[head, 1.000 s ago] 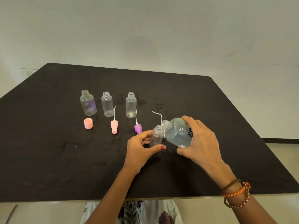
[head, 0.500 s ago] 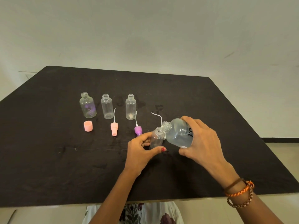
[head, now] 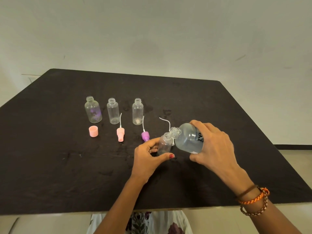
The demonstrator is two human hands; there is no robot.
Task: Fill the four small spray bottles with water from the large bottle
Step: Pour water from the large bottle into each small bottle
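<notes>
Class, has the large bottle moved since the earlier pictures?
No. The large bottle stays tilted, same spot right of the purple spray head.

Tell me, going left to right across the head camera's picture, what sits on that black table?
Clear round-shouldered bottle with a purple tint → pink plastic cap → clear slim bottle → pink spray nozzle → clear bottle → purple spray nozzle → left hand gripping a small bottle → right hand tilting the large water bottle.

Red thumbnail polish (head: 171,156), braided orange-brown wrist bracelets (head: 253,200)
</notes>
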